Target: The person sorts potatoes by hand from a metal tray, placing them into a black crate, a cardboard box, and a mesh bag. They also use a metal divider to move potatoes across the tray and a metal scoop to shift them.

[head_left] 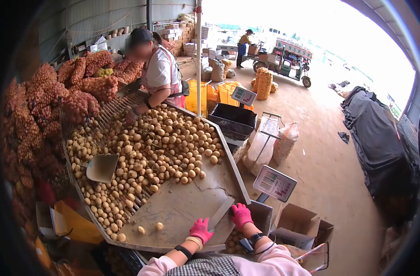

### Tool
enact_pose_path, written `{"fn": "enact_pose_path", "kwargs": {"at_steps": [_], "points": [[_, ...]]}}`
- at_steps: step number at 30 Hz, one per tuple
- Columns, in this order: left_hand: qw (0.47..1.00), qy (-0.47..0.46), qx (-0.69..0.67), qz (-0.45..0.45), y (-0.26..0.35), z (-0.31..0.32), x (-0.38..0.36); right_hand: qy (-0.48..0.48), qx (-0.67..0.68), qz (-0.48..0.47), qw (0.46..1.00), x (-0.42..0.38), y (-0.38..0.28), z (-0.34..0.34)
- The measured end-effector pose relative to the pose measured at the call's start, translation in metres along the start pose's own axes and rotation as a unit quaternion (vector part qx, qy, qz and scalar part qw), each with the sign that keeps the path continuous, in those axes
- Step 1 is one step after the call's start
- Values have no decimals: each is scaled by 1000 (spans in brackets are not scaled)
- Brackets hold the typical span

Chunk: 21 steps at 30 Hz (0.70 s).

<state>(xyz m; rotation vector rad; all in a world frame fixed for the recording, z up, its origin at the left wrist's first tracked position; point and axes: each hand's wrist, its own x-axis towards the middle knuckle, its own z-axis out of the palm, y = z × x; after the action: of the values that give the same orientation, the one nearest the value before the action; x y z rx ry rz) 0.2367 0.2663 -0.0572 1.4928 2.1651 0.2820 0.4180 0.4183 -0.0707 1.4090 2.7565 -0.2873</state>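
My left hand [201, 231], in a pink glove, rests at the near edge of the metal sorting table [187, 202], beside the lower end of a flat metal strip [221, 213]. My right hand [241, 215], also pink-gloved, is at the table's right corner, near the strip's upper end. The fingers of both hands are too small to tell whether they grip anything. Many round, pale brown potatoes [138, 161] cover the table's far and left parts. Two loose ones [159, 226] lie left of my left hand. A scoop [102, 168] sits among the potatoes.
A co-worker [161, 69] reaches over the table's far side. Red net sacks [97, 87] are piled at the left. Right of the table are scales [275, 183], a black bin [233, 120], white sacks [261, 145] and cardboard boxes [296, 221]. Another person [243, 48] stands by a cart.
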Motion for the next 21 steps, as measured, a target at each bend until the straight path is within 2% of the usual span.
{"fn": "enact_pose_path", "kwargs": {"at_steps": [3, 4, 5, 6, 7, 9, 11, 12, 13, 16, 19, 21], "points": [[999, -28, -15, -34, 1, -20, -11, 22, 15, 3, 1000, -12, 13, 10], [999, -27, -16, -37, 3, -31, -20, -5, 2, 51, 999, -20, 17, 9], [996, -65, 35, -52, 5, -42, -30, -32, -11, 98, 995, -28, 19, 3], [989, -102, 86, -67, 3, -49, -36, -69, -15, 124, 990, -36, 22, -3], [989, -101, 85, -71, -4, -50, -39, -107, -18, 151, 983, -43, 25, -5], [973, -173, 108, -109, -15, -47, -48, -124, -3, 160, 979, -52, 30, -9], [975, -153, 119, -106, -17, -40, -49, -48, 25, 153, 987, -60, 30, -9], [972, -178, 119, -97, -16, -34, -41, -5, 50, 139, 989, -59, 28, -9], [968, -202, 117, -89, -12, -31, -37, -10, 49, 136, 989, -55, 26, -8], [978, -178, 82, -65, 1, -16, -33, 134, 183, 50, 973, -33, 14, 0], [980, -171, 84, -52, 0, -2, -30, 187, 173, -7, 967, -18, -17, -15], [985, -156, 64, -27, -7, -1, -35, 143, 164, -21, 976, -12, -31, -24]]}}
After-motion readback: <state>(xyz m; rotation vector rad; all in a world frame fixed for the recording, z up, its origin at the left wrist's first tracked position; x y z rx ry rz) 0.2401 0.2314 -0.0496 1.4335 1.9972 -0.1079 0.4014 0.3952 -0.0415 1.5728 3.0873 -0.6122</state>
